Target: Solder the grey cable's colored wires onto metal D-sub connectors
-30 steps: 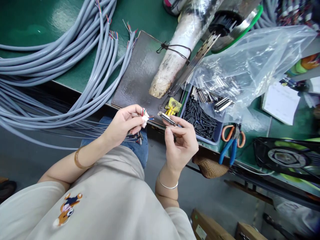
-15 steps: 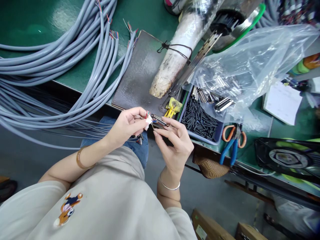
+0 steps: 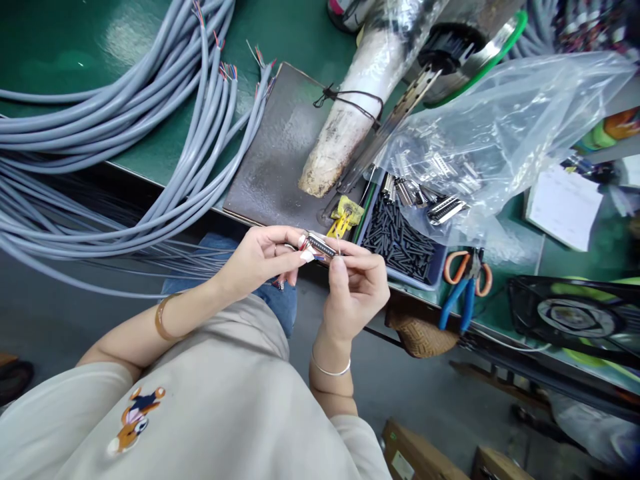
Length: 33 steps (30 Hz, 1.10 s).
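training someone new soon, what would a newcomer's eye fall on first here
Probably the grey cables sweeping across the upper left. At centre, the left hand pinches thin wires beside a connector in the right hand. On the right, a clear bag slumps over a tray.

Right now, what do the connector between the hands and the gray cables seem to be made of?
Connector: probably shiny metal around black plastic, judging by its bright rim and dark strip. Gray cables: likely satin plastic sheathing, bending evenly, with colored wires emerging.
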Tool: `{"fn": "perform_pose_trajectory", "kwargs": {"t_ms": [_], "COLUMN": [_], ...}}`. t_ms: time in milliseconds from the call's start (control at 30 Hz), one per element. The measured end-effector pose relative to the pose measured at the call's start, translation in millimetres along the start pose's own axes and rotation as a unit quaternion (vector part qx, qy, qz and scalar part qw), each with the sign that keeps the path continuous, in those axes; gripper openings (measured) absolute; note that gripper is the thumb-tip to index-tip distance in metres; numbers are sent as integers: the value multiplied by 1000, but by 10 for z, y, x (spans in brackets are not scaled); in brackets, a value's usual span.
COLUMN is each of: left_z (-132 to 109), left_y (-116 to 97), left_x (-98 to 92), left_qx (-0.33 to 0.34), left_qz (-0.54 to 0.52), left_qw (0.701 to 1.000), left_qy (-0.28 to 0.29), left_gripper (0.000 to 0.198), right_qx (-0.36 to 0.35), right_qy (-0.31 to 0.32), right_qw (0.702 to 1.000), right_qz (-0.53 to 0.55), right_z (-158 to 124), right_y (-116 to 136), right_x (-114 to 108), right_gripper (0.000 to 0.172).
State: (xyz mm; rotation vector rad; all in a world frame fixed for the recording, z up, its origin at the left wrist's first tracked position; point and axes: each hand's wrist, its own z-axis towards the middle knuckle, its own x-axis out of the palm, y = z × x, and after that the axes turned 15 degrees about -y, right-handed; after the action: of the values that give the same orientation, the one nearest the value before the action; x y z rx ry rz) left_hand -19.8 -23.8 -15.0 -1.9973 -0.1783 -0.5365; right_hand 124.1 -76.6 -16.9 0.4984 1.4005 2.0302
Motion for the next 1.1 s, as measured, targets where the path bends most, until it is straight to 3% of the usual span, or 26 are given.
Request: {"fn": "perform_pose_trajectory", "kwargs": {"t_ms": [200,333,467,533,733,900,1100], "left_z": [40,49,50,50,36,5,-15], "left_y": [-75,-153,-184,-175,-144,-215,-256], "left_x": [-30,-58,-72,-73,-51,-40,-18], "left_qx": [-7,-43,-81,-80,-37,5,-12], "left_qz": [-41,-38,-9,-1,8,-23,-27], "left_qw": [999,998,992,991,997,999,998], "left_qy": [2,38,100,112,64,-38,-53], "left_gripper": [28,31,29,27,27,28,31], "right_qx": [-13,-16,66,75,46,17,-7], "right_qy": [31,29,143,162,140,33,-2], "right_qw": [999,999,987,984,989,999,1000], "right_qz": [-1,-22,-22,-7,6,31,-17], "right_z": [-9,86,155,173,208,220,197], "right_y": [26,83,92,90,129,199,265], "right_x": [-24,-60,-98,-111,-140,-176,-203], "right_gripper": [10,12,14,16,18,18,22]}}
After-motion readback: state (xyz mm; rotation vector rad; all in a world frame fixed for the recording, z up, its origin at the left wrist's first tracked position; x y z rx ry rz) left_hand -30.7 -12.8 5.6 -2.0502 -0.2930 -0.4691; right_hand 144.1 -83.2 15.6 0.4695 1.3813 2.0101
